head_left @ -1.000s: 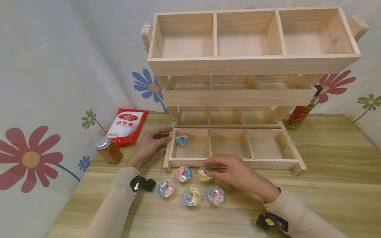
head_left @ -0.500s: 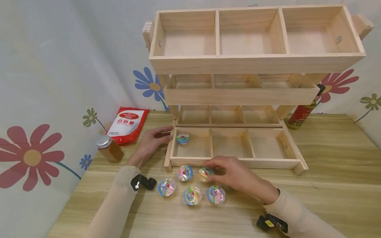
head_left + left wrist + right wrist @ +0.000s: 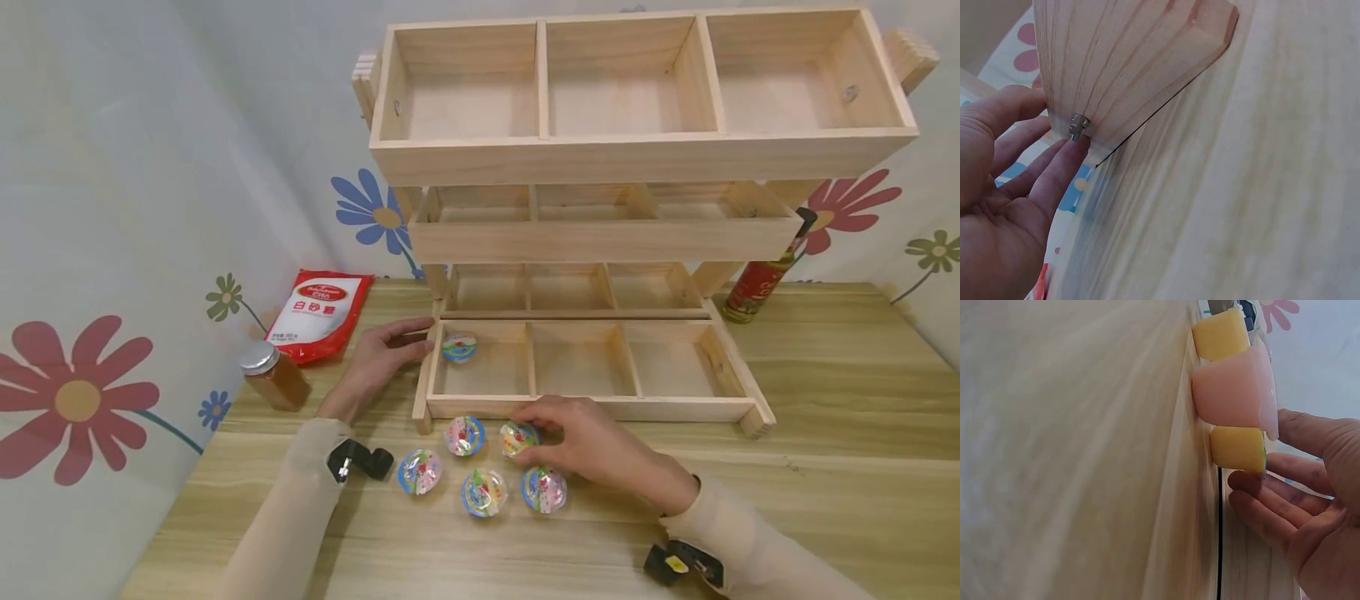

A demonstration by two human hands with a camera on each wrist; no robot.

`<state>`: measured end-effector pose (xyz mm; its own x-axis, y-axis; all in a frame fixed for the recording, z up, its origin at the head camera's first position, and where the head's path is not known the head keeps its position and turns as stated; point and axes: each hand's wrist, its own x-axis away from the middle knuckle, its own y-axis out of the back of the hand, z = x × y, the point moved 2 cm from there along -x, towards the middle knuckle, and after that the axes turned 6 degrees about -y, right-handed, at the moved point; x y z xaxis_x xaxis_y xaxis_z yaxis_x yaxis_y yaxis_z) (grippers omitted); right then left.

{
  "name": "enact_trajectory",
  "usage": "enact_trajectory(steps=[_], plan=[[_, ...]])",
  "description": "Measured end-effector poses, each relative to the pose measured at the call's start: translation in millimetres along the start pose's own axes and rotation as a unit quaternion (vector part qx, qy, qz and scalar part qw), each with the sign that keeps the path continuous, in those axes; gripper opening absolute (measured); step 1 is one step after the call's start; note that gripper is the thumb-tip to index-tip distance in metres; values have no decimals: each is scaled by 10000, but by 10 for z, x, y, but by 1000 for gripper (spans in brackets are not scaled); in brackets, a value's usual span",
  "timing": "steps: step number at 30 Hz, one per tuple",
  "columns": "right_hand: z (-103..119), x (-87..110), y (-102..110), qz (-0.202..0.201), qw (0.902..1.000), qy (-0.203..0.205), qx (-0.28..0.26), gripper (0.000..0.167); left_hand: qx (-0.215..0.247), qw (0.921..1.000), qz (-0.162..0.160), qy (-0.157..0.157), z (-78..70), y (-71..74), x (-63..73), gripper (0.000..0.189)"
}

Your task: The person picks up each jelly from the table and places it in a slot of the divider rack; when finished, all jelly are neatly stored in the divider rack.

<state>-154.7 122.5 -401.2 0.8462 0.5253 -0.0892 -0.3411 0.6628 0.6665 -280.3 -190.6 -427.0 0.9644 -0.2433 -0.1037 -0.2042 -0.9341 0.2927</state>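
My left hand [image 3: 378, 362] rests its fingertips on the left side of the wooden rack [image 3: 585, 410], beside the lowest tray. In the left wrist view, extended fingers touch the rack's side board [image 3: 1129, 69] near a metal bolt [image 3: 1077, 124]. My right hand [image 3: 596, 442] holds a yellow jelly cup [image 3: 513, 440] between thumb and fingers, on the table before the rack. The right wrist view shows that yellow cup [image 3: 1238, 449] at the fingertips, partly behind a pink jelly cup [image 3: 1234, 390]. Several sealed jelly cups stand around it, including a pink one [image 3: 464, 436] to its left.
One jelly cup [image 3: 459, 347] lies in the lowest tray's left compartment. A red and white sugar bag [image 3: 318, 312] and a jar with a silver lid [image 3: 277, 379] stand left of the rack. A red-labelled bottle [image 3: 757, 287] stands behind its right side.
The right thumb and fingers have moved slightly around the yellow jelly cup, which stays in place. The left hand stays at the rack, and the head view shifts a little.
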Motion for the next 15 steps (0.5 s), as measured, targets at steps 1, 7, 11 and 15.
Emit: enact_trajectory(steps=[1,7,11,15], plan=[[-3,-2,-6,-8,10000,-20,-33,42,1,10000,8,-3,3,2,-2,48],[-16,-10,-34,-48,9997,-176,-189,42,44,10000,18,-84,-5,-2,2,48],[-17,-7,-41,-76,9996,-241,-147,42,58,9999,19,-141,-12,-9,1,47],[-27,-11,-54,-46,9992,-291,-266,42,47,9999,21,-97,-12,-12,-5,47]])
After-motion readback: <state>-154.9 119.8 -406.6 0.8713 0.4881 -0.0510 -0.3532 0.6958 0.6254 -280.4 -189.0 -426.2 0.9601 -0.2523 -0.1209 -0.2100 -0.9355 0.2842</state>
